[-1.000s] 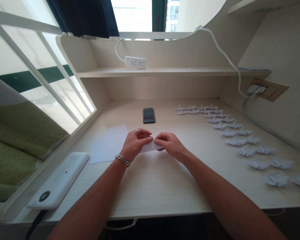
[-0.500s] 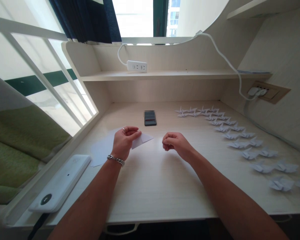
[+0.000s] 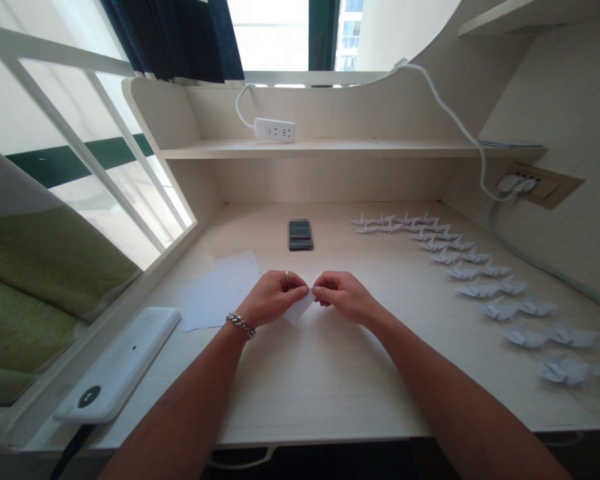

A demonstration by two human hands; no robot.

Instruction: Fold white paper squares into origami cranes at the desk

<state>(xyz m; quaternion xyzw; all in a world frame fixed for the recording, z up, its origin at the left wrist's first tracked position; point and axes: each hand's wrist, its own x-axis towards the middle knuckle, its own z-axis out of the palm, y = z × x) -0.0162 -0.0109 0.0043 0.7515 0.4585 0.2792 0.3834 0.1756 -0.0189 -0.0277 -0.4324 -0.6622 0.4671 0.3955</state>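
Note:
Between my two hands, just above the desk, is a small folded piece of white paper (image 3: 298, 309). My left hand (image 3: 275, 295), with a ring and a chain bracelet, pinches it between thumb and fingers. Close against it, the thumb and forefinger of my right hand (image 3: 344, 295) pinch the paper's right tip. Much of the paper is covered by my fingers. To the left, partly behind my left hand, lie several loose white paper sheets (image 3: 217, 290). Several folded paper cranes (image 3: 480, 288) stand in a double row along the right side.
A dark flat object (image 3: 301, 235), blurred out, lies at the middle back of the desk (image 3: 325, 380). At the left edge sits a white elongated device (image 3: 125, 363) with a black cable. A power strip (image 3: 275, 131) rests on the shelf (image 3: 340, 151).
My left hand has moved right and slightly down with the paper, uncovering more of the sheets. My right hand has come left and now pinches the paper's tip.

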